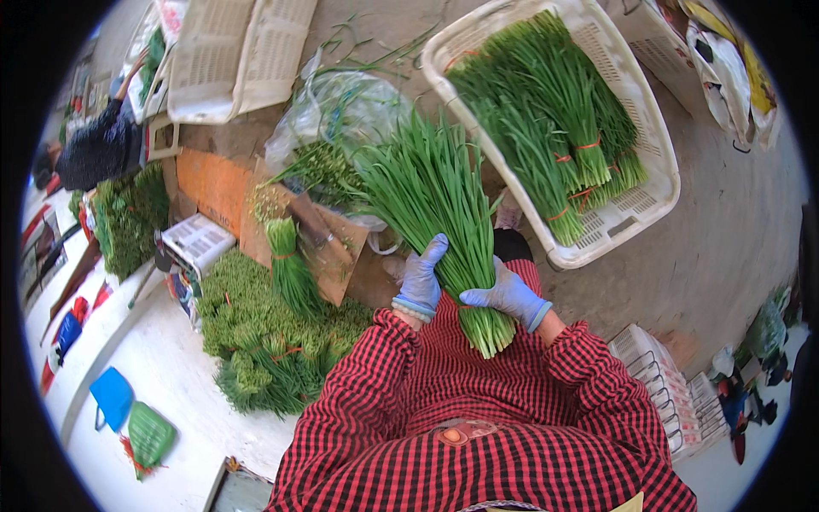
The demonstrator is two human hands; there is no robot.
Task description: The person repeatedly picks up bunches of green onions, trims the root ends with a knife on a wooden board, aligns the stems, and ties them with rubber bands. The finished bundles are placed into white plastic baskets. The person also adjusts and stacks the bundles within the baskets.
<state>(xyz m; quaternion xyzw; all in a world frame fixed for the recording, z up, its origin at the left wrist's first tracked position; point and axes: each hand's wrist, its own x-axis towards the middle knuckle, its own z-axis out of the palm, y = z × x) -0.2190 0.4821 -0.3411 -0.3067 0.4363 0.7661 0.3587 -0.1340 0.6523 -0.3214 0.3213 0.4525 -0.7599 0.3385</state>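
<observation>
A bundle of garlic chives [441, 205] is held in front of my lap, its leafy tips fanned away from me and its pale stem ends towards me. Gloved in blue, my left hand [421, 276] grips the bundle's left side with the thumb up along the leaves. Lower down on the right, my right hand [508, 294] wraps the stems, close to an orange band partly hidden by the fingers. To the left, another banded chive bundle [291, 262] lies over a cardboard sheet [342, 281], beside a cleaver [320, 224] with a wooden handle.
At the upper right stands a white plastic crate [556, 253] holding several banded bundles. A large pile of chives [256, 307] lies on my left. Beyond the board sits a clear plastic bag [365, 102] with trimmings. Another person [96, 150] is at the far left. Stacked crates [659, 384] stand at right.
</observation>
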